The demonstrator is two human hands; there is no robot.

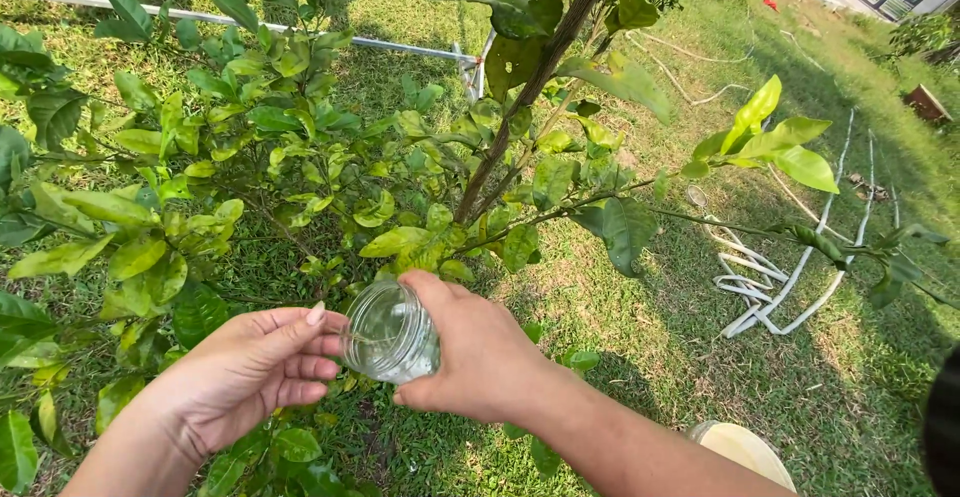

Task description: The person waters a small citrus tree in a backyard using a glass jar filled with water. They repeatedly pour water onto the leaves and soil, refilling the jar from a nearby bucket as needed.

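Right hand (480,357) tips a glass jar (390,334) (sunlit lawn (620,327) below).

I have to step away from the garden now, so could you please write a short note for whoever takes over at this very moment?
Right hand: wrapped around a clear glass jar, tipped on its side with its open mouth toward the left hand.
Left hand: open and cupped just beside the jar's mouth, fingertips at its rim; holds nothing that shows.
Surroundings: both hands are low in front of a small leafy tree on the grass; a white hose lies coiled to the right.
Done: jar is uncapped and tipped.
Left: whether anything has come out cannot be seen; the jar looks clear, contents hard to tell.
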